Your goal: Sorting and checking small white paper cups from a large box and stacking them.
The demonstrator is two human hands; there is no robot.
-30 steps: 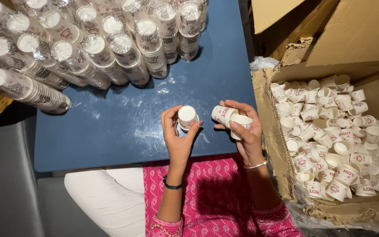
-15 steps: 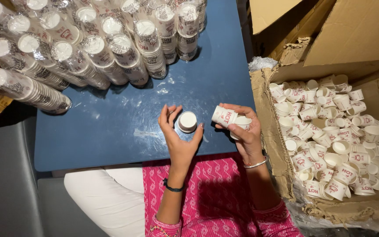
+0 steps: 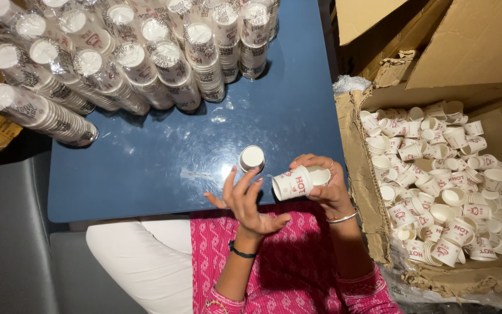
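near the table's (image 3: 146,174) near edge, the left hand (image 3: 245,200) has let go of the small cup stack (image 3: 251,158); a moment ago it gripped that stack, which now stands alone upside down on the blue top, just beyond the spread, empty fingers. the right hand (image 3: 326,186) is closed around two nested cups (image 3: 297,181), lying sideways. loose cups fill the box (image 3: 373,221) at the right.

— What carries everything here?

— A glossy dark-blue rectangular tabletop (image 3: 164,168), filling the upper middle of the frame.

— What lies on it?

— Across its upper left, plastic-wrapped sleeves of stacked white printed paper cups (image 3: 117,64) lie on their sides, packed close. Near its lower edge, centre frame, a short stack of white paper cups (image 3: 251,158) stands alone, bottom up, well apart from the sleeves.
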